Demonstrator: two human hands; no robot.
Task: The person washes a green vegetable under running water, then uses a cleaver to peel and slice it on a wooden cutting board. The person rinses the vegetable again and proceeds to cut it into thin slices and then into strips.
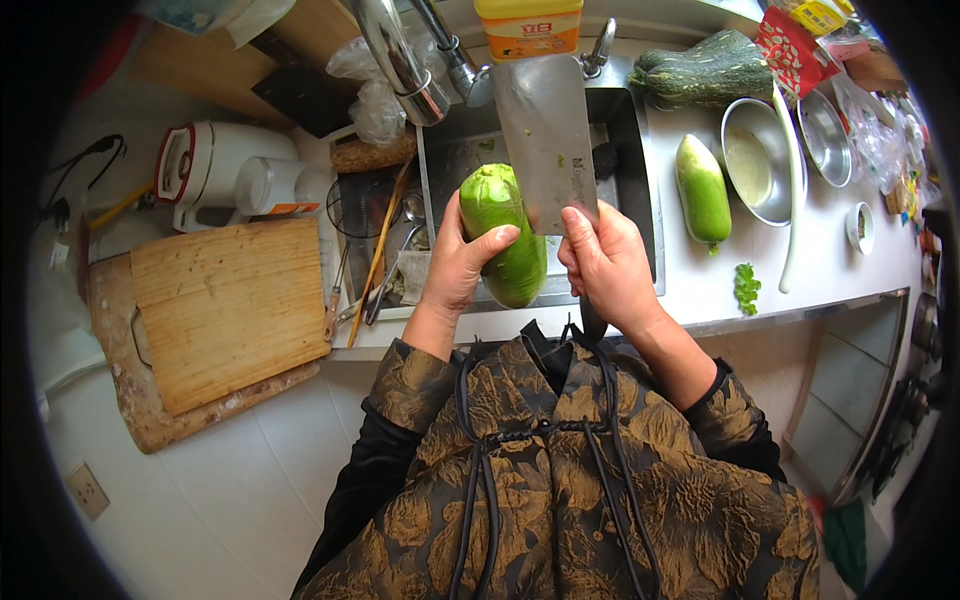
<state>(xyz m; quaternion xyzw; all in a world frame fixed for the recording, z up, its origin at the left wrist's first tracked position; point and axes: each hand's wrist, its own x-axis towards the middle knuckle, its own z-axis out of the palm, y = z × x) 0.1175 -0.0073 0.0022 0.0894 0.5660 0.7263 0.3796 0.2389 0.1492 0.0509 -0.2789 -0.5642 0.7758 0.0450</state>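
Over the sink, my left hand is closed around a large green radish, held upright with its pale cut top upward. My right hand grips a broad steel cleaver, its blade raised beside the radish; bits of green cling to the metal. Whether the edge touches the radish I cannot tell. A second green radish, paler at one end, lies on the counter to the right of the sink. Near it is a small green leafy scrap.
Two wooden cutting boards are stacked at the left. The sink has a chrome faucet above it. A dark green squash and a steel bowl stand at the right. Tools, including a wire strainer, lie left of the basin.
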